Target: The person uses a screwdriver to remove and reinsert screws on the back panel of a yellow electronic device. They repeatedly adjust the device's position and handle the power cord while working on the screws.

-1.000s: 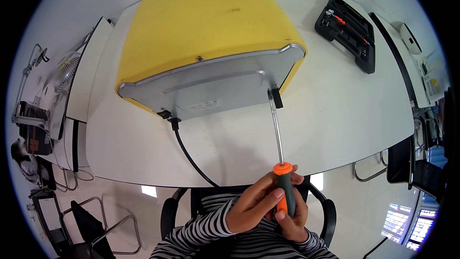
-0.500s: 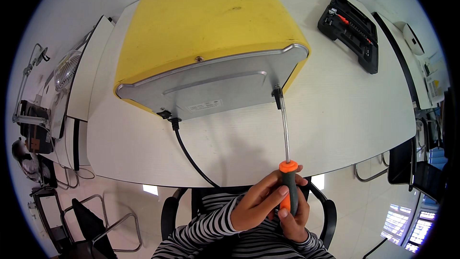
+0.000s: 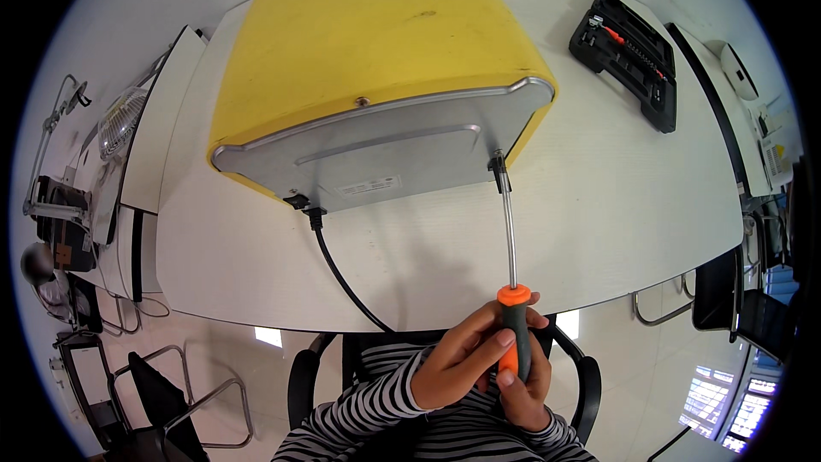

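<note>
A long screwdriver (image 3: 512, 316) with an orange and dark green handle is held by both my hands. My left hand (image 3: 457, 364) closes round the handle from the left, its fingers near the orange collar. My right hand (image 3: 528, 389) grips the lower handle from the right, thumb on it. The metal shaft points away from me, its tip by a screw and a small black fitting (image 3: 497, 173) at the right of a grey metal panel (image 3: 385, 158). That panel is one face of a large yellow housing (image 3: 376, 26); whether the tip sits in the screw I cannot tell.
The housing stands on a white table (image 3: 599, 205). A black power cord (image 3: 338, 278) runs from the panel over the near table edge. An open black tool case (image 3: 629, 60) with bits lies at the far right. Chairs and a seated person (image 3: 53, 287) are off to the sides.
The housing and table sit very slightly shifted in the view. Both hands keep their grip on the screwdriver, almost unmoved.
</note>
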Demonstrator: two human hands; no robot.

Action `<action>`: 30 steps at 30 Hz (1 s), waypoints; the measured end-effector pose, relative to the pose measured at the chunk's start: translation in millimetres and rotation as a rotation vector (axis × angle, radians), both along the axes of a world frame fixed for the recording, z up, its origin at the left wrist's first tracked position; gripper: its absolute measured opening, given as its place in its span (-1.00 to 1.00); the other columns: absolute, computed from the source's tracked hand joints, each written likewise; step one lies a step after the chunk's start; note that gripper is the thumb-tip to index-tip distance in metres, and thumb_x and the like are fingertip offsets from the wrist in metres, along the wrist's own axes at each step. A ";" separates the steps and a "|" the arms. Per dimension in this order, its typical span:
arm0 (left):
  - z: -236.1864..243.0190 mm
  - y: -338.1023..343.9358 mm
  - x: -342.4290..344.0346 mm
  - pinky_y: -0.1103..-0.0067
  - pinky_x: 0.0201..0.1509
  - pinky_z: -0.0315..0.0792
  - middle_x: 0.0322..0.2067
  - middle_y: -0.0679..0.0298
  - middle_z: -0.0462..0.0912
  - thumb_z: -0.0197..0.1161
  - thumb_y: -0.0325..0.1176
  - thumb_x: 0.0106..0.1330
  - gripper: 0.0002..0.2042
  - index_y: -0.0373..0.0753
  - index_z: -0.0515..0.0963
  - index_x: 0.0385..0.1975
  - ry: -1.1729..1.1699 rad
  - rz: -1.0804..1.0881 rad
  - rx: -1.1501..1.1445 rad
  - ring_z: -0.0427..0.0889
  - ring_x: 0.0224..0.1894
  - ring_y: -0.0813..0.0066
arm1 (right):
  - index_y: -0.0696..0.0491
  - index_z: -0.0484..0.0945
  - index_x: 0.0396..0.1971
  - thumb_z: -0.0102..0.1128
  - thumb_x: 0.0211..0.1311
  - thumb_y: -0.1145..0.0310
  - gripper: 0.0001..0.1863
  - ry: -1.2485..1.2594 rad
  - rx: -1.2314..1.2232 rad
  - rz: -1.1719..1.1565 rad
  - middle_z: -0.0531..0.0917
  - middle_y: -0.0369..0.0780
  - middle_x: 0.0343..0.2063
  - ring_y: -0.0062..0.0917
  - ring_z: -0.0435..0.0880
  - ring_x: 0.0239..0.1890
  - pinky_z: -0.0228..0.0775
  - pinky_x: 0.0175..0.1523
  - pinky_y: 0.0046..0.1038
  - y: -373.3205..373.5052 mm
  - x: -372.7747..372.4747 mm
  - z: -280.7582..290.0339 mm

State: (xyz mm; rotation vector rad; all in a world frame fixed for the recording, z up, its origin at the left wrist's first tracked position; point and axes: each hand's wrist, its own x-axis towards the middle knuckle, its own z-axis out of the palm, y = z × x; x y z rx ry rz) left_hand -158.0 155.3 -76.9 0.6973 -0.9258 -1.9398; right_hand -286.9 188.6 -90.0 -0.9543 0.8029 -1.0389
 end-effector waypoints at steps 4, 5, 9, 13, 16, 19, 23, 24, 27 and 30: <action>-2.5 -3.6 -0.7 0.39 0.06 0.24 0.02 -0.01 0.22 -0.19 -0.43 0.23 -0.60 -0.44 0.09 0.06 0.059 0.034 -0.095 0.34 0.01 0.18 | 0.26 0.21 -0.19 -0.11 0.13 0.09 -0.51 -0.404 0.270 0.182 0.40 -0.21 -0.64 -0.64 0.34 -0.70 0.20 -0.60 -0.67 -0.8 -5.2 -4.5; -1.2 -4.1 -0.5 0.40 0.04 0.27 0.01 -0.02 0.23 -0.19 -0.44 0.23 -0.61 -0.44 0.09 0.05 0.084 0.047 -0.067 0.35 -0.01 0.18 | 0.25 0.22 -0.21 -0.14 0.14 0.04 -0.50 -0.516 0.330 0.240 0.39 -0.21 -0.65 -0.64 0.32 -0.71 0.19 -0.63 -0.67 -1.2 -5.4 -5.5; -0.7 -5.7 6.1 0.44 -0.05 0.36 -0.02 -0.05 0.25 -0.16 -0.45 0.21 -0.60 -0.46 0.10 0.04 0.123 0.024 0.037 0.40 -0.06 0.20 | 0.22 0.23 -0.34 -0.11 0.07 -0.08 -0.44 -0.629 0.530 0.279 0.37 -0.26 -0.72 -0.66 0.33 -0.74 0.18 -0.63 -0.66 -1.8 -0.4 1.7; 0.9 -6.4 4.6 0.47 -0.09 0.38 -0.11 -0.04 0.34 -0.07 -0.45 0.19 -0.60 -0.45 0.13 0.02 0.098 0.047 0.080 0.44 -0.11 0.26 | 0.22 0.17 -0.17 -0.09 0.07 -0.06 -0.41 -0.544 0.408 0.246 0.41 -0.22 -0.60 -0.65 0.35 -0.69 0.20 -0.59 -0.66 2.0 -0.6 -7.3; 0.1 -7.1 9.0 0.47 -0.10 0.39 -0.23 -0.01 0.44 0.00 -0.44 0.17 -0.62 -0.44 0.18 -0.03 0.043 0.060 0.128 0.47 -0.16 0.30 | 0.22 0.07 -0.01 0.04 0.08 0.23 -0.43 -0.194 0.143 0.090 0.43 -0.23 -0.50 -0.65 0.41 -0.51 0.28 -0.42 -0.66 2.1 4.2 -4.0; -1.8 -4.6 2.2 0.63 -0.15 0.37 -0.29 0.08 0.49 0.02 -0.48 0.16 -0.66 -0.37 0.21 -0.05 0.084 0.156 0.094 0.48 -0.23 0.49 | 0.24 0.10 -0.04 0.18 -0.06 0.12 -0.31 0.210 -0.079 -0.100 0.42 -0.22 -0.39 -0.65 0.43 -0.59 0.28 -0.54 -0.64 4.7 11.1 -5.4; 2.0 -3.7 0.0 0.44 -0.09 0.37 -0.29 0.00 0.47 0.02 -0.45 0.15 -0.65 -0.43 0.21 -0.08 0.001 0.179 0.082 0.48 -0.18 0.28 | 0.27 0.10 -0.06 0.08 0.03 0.13 -0.37 0.098 0.118 0.017 0.46 -0.17 -0.51 -0.67 0.40 -0.65 0.27 -0.55 -0.68 6.0 6.5 3.8; 4.1 -3.0 1.2 0.43 -0.08 0.37 -0.27 0.00 0.46 0.00 -0.44 0.17 -0.65 -0.44 0.20 -0.06 -0.018 0.182 0.066 0.47 -0.17 0.25 | 0.27 0.08 -0.04 0.04 0.05 0.10 -0.36 -0.047 0.163 0.085 0.46 -0.15 -0.52 -0.66 0.38 -0.67 0.27 -0.56 -0.68 6.3 5.5 2.1; 5.1 -1.9 2.4 0.41 -0.07 0.37 -0.22 -0.04 0.42 -0.10 -0.39 0.22 -0.62 -0.47 0.15 -0.02 0.057 0.140 0.023 0.44 -0.13 0.18 | 0.26 0.00 0.00 -0.07 0.11 0.02 -0.33 -0.423 0.276 0.251 0.47 -0.06 -0.53 -0.65 0.34 -0.72 0.26 -0.59 -0.69 7.5 1.7 -1.3; 5.0 -1.5 5.8 0.40 -0.07 0.37 -0.19 -0.08 0.39 -0.19 -0.36 0.25 -0.60 -0.50 0.11 0.01 0.140 0.032 0.048 0.42 -0.10 0.14 | 0.19 -0.12 0.08 -0.16 0.15 -0.02 -0.30 -0.642 0.329 0.359 0.46 0.05 -0.51 -0.64 0.32 -0.75 0.26 -0.63 -0.66 6.6 0.5 -0.7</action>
